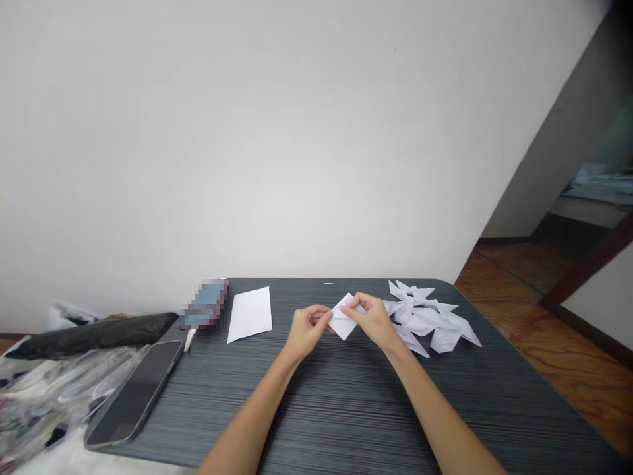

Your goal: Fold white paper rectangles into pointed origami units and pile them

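A small piece of folded white paper (345,328) is held up over the dark table, turned so that it looks like a diamond. My left hand (309,326) pinches its left corner between thumb and fingers. On the opposite side, my right hand (373,318) grips the upper right part, its thumb lying across the front of the paper. Just right of that hand lies a loose pile of folded white paper pieces (428,320) with pointed ends. Off to the left, flat sheets of white paper (250,315) rest on the table.
A phone (136,392) lies at the left edge of the dark striped table (326,409). Behind it sits a blurred-out blue and red item (205,305). Plastic bags (54,396) and a long black bundle (93,336) are left of the table. A white wall (297,145) rises behind.
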Available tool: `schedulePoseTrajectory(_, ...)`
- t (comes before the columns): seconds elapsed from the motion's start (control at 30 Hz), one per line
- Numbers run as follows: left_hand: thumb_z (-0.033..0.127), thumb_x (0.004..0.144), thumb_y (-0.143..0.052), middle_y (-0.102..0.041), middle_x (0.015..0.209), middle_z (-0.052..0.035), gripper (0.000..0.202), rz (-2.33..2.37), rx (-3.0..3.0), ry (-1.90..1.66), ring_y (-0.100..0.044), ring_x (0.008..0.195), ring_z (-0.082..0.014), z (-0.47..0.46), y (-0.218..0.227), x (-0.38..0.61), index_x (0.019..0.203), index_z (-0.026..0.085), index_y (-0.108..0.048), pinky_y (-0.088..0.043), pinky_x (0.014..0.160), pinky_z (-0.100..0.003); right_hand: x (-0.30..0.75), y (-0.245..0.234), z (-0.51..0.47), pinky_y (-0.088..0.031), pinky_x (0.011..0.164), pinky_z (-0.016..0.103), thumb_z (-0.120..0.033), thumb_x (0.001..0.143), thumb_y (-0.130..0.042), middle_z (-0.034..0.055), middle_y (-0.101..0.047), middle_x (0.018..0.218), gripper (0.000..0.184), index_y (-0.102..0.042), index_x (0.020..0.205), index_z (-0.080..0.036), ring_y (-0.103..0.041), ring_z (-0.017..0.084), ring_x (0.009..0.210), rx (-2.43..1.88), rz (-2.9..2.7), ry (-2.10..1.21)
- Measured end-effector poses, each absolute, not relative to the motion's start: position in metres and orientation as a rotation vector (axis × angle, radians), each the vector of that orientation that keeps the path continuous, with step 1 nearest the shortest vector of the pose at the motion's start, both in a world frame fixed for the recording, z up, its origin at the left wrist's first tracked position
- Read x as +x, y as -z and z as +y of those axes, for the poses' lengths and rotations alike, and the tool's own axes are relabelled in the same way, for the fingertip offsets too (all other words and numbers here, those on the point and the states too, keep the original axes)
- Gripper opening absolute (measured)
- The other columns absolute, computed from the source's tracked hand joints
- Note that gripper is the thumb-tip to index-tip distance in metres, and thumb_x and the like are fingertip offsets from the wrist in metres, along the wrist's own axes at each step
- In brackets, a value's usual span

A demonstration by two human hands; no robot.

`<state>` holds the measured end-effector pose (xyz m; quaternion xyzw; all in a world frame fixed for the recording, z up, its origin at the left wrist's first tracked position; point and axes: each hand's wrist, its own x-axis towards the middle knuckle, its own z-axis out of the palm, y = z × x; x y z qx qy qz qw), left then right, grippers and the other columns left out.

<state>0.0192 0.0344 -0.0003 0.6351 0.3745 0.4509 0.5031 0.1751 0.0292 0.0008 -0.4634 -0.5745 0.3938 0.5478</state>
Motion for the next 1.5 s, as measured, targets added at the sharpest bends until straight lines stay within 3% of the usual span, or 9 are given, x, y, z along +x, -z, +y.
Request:
schedulePoseTrajectory(0.2,0.033,0.067,-0.06,-0.062,0.06,-0.0056,0.028,0.893,1.493,-1.063,-0.058,0.051,-0.0141,0.035,0.002,0.02,0.077,0.007,-0.058,-0.046,0.052,-0.024,0.175,0.0,0.03,-0.038,0.047,0.022,-0.034,0.06,-0.064,-0.0012,-0.055,0.06,0.026,-0.044,0.059,-0.016,-0.05,0.011,0.052,-1.064,-1.322,-1.022)
schedulePoseTrajectory(0.3,0.032,0.068,-0.059,-0.062,0.06,-0.0037,0.035,0.87,1.473,-1.087,-0.058,0.05,-0.0125,0.035,0.001,0.018,0.093,0.008,-0.055,-0.045,0.052,-0.022,0.175,-0.003,0.029,-0.04,0.05,0.022,-0.031,0.059,-0.064,-0.0016,-0.056,0.065,0.027,-0.049,0.076,-0.017,-0.052,0.011,0.054,-1.016,-1.29,-1.101)
schedulePoseTrajectory(0.47,0.029,0.067,-0.059,-0.06,0.057,-0.001,0.043,0.859,1.461,-1.097,-0.056,0.047,-0.0105,0.035,-0.004,0.015,0.104,0.009,-0.05,-0.044,0.05,-0.02,0.174,-0.005,0.025,-0.044,0.057,0.023,-0.02,0.056,-0.065,-0.0011,-0.052,0.085,0.062,-0.039,0.112,-0.026,-0.054,0.011,0.063,-0.94,-1.274,-1.201)
schedulePoseTrajectory(0.67,0.03,0.064,-0.063,-0.059,0.053,-0.0001,0.058,0.805,1.413,-0.996,-0.052,0.043,-0.0102,0.035,0.0,0.02,0.114,0.008,-0.045,-0.044,0.046,-0.022,0.172,-0.001,0.026,-0.043,0.055,0.023,-0.017,0.057,-0.063,0.0009,-0.047,0.097,0.056,-0.046,0.11,-0.027,-0.052,0.009,0.062,-0.966,-1.352,-1.137)
schedulePoseTrajectory(0.87,0.028,0.075,-0.047,-0.063,0.072,-0.006,0.045,0.805,1.478,-0.897,-0.059,0.059,-0.015,0.039,-0.005,0.009,0.116,0.01,-0.046,-0.048,0.059,-0.029,0.183,-0.002,0.028,-0.039,0.077,0.025,-0.016,0.057,-0.062,0.0052,-0.046,0.11,0.025,-0.065,0.082,-0.02,-0.043,0.019,0.104,-0.917,-1.373,-1.197)
schedulePoseTrajectory(0.97,0.023,0.079,-0.037,-0.062,0.084,-0.0078,0.035,0.815,1.907,-0.843,-0.058,0.06,-0.013,0.036,-0.013,-0.001,0.11,0.013,-0.052,-0.046,0.063,-0.028,0.187,-0.001,0.028,-0.039,0.072,0.024,-0.016,0.053,-0.064,0.0054,-0.044,0.116,0.023,-0.065,0.076,-0.019,-0.045,0.019,0.102,-0.967,-1.28,-1.29)
schedulePoseTrajectory(1.07,0.02,0.077,-0.042,-0.057,0.101,-0.0081,0.034,0.827,2.378,-0.835,-0.055,0.082,-0.0162,0.032,-0.016,-0.007,0.109,0.019,-0.053,-0.042,0.073,-0.028,0.185,-0.002,0.027,-0.039,0.059,0.021,-0.016,0.051,-0.066,0.0057,-0.044,0.119,0.024,-0.064,0.074,-0.018,-0.053,0.014,0.083,-1.019,-1.209,-1.373)
schedulePoseTrajectory(1.33,0.021,0.08,-0.039,-0.059,0.07,-0.0052,0.024,1.012,2.505,-0.91,-0.052,0.062,-0.0125,0.04,-0.009,-0.016,0.087,0.017,-0.061,-0.038,0.062,-0.022,0.19,-0.01,0.024,-0.036,0.048,0.023,-0.017,0.055,-0.063,0.0075,-0.045,0.119,0.02,-0.065,0.075,-0.017,-0.045,0.002,0.048,-0.94,-1.263,-1.466)
schedulePoseTrajectory(1.5,0.033,0.081,-0.038,-0.049,0.04,0.0009,0.039,1.06,2.18,-0.9,-0.045,0.04,-0.0077,0.038,-0.019,-0.017,0.049,0.015,-0.052,-0.035,0.049,-0.019,0.198,-0.014,0.025,-0.041,0.074,0.027,-0.025,0.068,-0.057,0.0063,-0.05,0.114,0.024,-0.064,0.091,-0.021,-0.053,0.015,0.086,-1.007,-1.492,-1.149)
